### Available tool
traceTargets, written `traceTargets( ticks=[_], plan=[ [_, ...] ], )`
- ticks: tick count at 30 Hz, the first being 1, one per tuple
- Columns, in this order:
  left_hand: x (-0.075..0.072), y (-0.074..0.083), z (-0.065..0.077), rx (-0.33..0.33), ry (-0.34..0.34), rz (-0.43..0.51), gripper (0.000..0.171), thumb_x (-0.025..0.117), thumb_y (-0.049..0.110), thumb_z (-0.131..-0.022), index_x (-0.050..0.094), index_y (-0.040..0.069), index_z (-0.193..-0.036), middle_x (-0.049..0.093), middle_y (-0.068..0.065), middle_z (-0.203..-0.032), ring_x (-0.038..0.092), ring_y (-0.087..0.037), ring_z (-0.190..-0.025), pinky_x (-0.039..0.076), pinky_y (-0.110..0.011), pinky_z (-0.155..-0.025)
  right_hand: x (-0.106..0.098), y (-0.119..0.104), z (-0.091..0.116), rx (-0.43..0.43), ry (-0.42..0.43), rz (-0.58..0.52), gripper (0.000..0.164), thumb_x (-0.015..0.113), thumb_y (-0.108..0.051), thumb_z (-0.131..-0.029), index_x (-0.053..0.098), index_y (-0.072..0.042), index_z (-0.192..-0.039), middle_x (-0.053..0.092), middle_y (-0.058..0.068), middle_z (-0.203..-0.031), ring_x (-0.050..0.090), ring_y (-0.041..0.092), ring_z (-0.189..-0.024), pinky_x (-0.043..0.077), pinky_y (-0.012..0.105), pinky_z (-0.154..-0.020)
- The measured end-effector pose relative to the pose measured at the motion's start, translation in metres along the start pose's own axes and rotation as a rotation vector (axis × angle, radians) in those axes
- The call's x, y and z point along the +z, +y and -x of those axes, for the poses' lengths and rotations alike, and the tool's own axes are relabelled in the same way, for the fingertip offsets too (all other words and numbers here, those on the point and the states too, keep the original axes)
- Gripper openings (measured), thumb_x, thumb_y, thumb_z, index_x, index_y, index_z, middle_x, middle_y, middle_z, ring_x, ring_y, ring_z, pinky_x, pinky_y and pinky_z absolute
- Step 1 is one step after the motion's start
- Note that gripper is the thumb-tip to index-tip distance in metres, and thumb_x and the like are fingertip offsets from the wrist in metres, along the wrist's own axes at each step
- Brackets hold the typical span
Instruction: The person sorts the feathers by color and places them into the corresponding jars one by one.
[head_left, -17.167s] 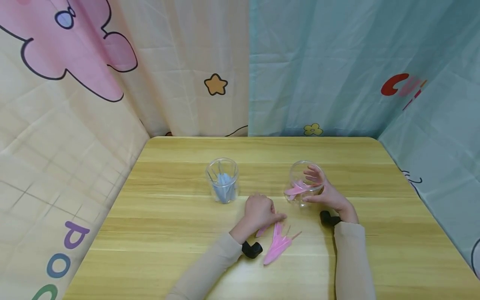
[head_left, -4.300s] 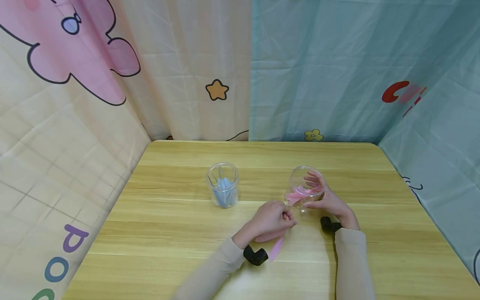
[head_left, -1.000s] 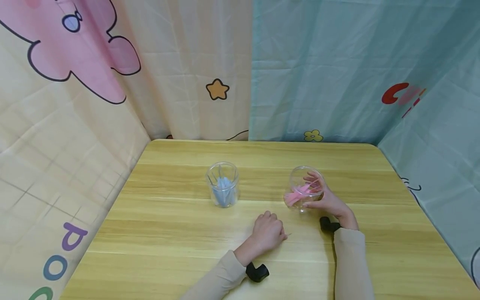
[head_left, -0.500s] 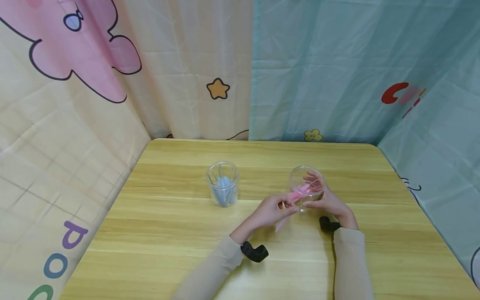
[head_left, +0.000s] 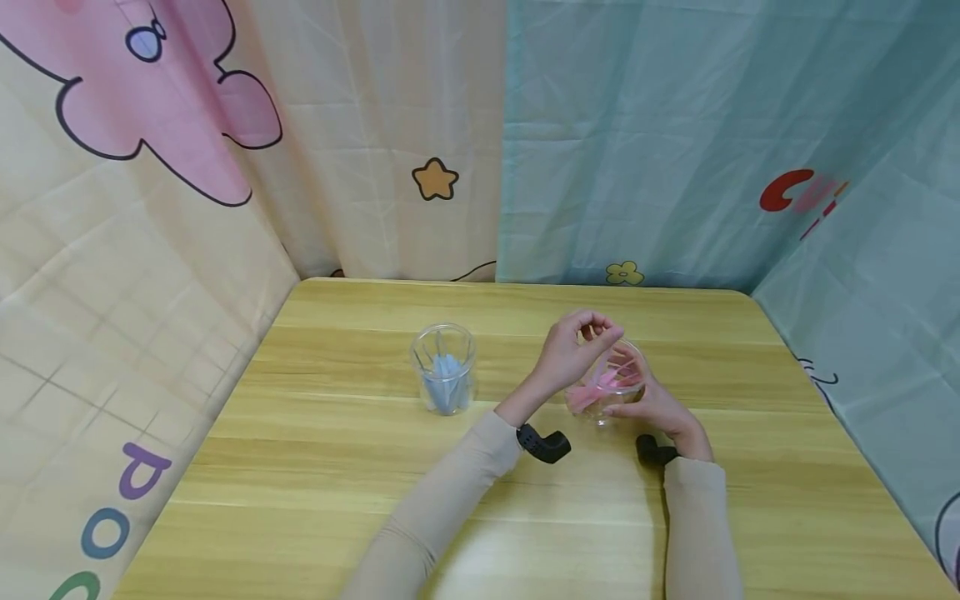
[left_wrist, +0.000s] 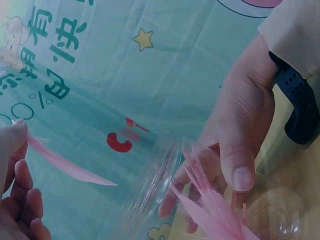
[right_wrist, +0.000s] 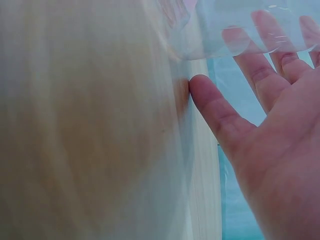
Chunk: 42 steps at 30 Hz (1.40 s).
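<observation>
My left hand (head_left: pixel 570 354) is raised over the right-hand clear cup (head_left: pixel 602 412). Its thumb and fingertips pinch a pink feather (left_wrist: pixel 75 170) by the quill end, and the vane hangs out to the side in the left wrist view. Around the far and right side of that cup curves my right hand (head_left: pixel 670 408), with the fingers behind it and the thumb low in front. The right wrist view has the thumb (right_wrist: pixel 215 102) low by the table and the fingers seen partly through the clear wall. Several pink feathers (left_wrist: pixel 215 215) lean inside this cup.
A second clear cup (head_left: pixel 468 346) stands upright to the left, with blue feathers (head_left: pixel 447 387) in it, quills up. Both cups are on a wooden table (head_left: pixel 337 417). Printed curtains (head_left: pixel 645 125) hang behind the table and along its sides.
Pink feathers lying on the table earlier are gone from it, and the right cup holds more. Over the last second my left hand rose to above that cup; my right hand has stayed there.
</observation>
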<state>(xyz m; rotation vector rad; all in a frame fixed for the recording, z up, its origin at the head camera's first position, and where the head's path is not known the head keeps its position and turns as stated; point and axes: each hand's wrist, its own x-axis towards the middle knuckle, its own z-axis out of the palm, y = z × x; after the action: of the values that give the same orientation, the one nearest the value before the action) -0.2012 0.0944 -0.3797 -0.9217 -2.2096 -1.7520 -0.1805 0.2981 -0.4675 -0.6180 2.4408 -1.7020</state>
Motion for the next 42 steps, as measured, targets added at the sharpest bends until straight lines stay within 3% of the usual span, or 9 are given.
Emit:
traceTargets(
  ticks=[4,9,13,20,28,32,36,38,42],
  plan=[
    [0.008,-0.007,-0.008,0.037,0.059,-0.09,0.017,0.064,0.027,-0.092,0.07,0.012,-0.092,0.057,0.007,-0.083,0.048,-0.01,-0.077,0.039,-0.02,-0.071,0.001,0.002,0.0,0.006,0.011,0.019,0.099,0.076,0.004,-0.075,0.012,-0.015,-0.149,0.026,0.022,-0.141,0.029,0.035,-0.119,0.025,0.06,-0.094],
    [0.011,-0.015,-0.002,0.037,0.081,-0.237,0.017,0.065,0.028,-0.091,0.072,0.013,-0.093,0.055,0.007,-0.082,0.048,-0.011,-0.078,0.037,-0.016,-0.069,0.003,0.006,0.0,-0.029,0.0,0.013,0.1,0.076,0.004,-0.075,0.011,-0.015,-0.149,0.026,0.022,-0.141,0.029,0.035,-0.119,0.025,0.06,-0.093],
    [0.006,-0.018,0.007,0.064,0.088,-0.287,0.019,0.064,0.03,-0.092,0.072,0.013,-0.094,0.056,0.005,-0.084,0.049,-0.013,-0.079,0.037,-0.017,-0.069,0.001,0.007,-0.002,-0.073,-0.003,0.016,0.099,0.076,0.005,-0.074,0.014,-0.014,-0.148,0.028,0.022,-0.143,0.029,0.031,-0.119,0.027,0.056,-0.091],
    [-0.011,-0.022,0.024,0.124,0.115,-0.322,0.019,0.064,0.03,-0.092,0.07,0.012,-0.09,0.057,0.003,-0.081,0.05,-0.015,-0.077,0.039,-0.02,-0.069,-0.002,0.006,-0.002,-0.072,-0.001,0.028,0.098,0.076,0.007,-0.074,0.014,-0.01,-0.147,0.029,0.024,-0.144,0.03,0.026,-0.117,0.029,0.049,-0.091],
    [-0.05,-0.028,0.043,0.217,0.247,-0.438,0.017,0.067,0.027,-0.089,0.07,0.011,-0.085,0.056,0.001,-0.075,0.049,-0.017,-0.07,0.039,-0.025,-0.066,0.0,-0.014,0.003,-0.074,-0.007,0.018,0.096,0.077,0.009,-0.071,0.016,-0.001,-0.144,0.029,0.029,-0.142,0.029,0.034,-0.118,0.027,0.049,-0.094],
    [-0.076,-0.029,0.053,0.243,0.312,-0.495,0.017,0.067,0.027,-0.089,0.071,0.011,-0.085,0.056,-0.001,-0.075,0.048,-0.018,-0.07,0.038,-0.028,-0.066,-0.002,-0.005,0.004,-0.082,-0.019,0.002,0.101,0.077,0.01,-0.071,0.014,-0.007,-0.147,0.026,0.027,-0.144,0.027,0.039,-0.122,0.023,0.053,-0.098],
    [-0.101,-0.027,0.064,0.247,0.35,-0.544,0.018,0.065,0.027,-0.089,0.071,0.01,-0.089,0.057,-0.002,-0.076,0.049,-0.02,-0.071,0.037,-0.032,-0.066,-0.004,0.004,0.005,-0.101,-0.03,-0.003,0.104,0.077,0.009,-0.071,0.012,-0.01,-0.15,0.025,0.026,-0.145,0.026,0.04,-0.124,0.023,0.038,-0.101],
    [-0.113,-0.026,0.069,0.254,0.372,-0.56,0.018,0.064,0.027,-0.09,0.07,0.01,-0.092,0.059,-0.003,-0.078,0.05,-0.021,-0.073,0.037,-0.033,-0.067,-0.005,0.006,0.006,-0.114,-0.035,0.0,0.105,0.077,0.009,-0.071,0.01,-0.009,-0.15,0.024,0.027,-0.145,0.025,0.041,-0.124,0.023,0.036,-0.1],
    [-0.134,-0.023,0.075,0.28,0.402,-0.539,0.018,0.062,0.022,-0.091,0.071,0.007,-0.093,0.063,-0.005,-0.082,0.053,-0.026,-0.076,0.038,-0.036,-0.071,-0.005,0.009,0.01,-0.105,-0.039,0.002,0.108,0.076,0.009,-0.071,0.007,-0.011,-0.151,0.02,0.027,-0.147,0.026,0.039,-0.124,0.023,0.045,-0.099]
  ],
)
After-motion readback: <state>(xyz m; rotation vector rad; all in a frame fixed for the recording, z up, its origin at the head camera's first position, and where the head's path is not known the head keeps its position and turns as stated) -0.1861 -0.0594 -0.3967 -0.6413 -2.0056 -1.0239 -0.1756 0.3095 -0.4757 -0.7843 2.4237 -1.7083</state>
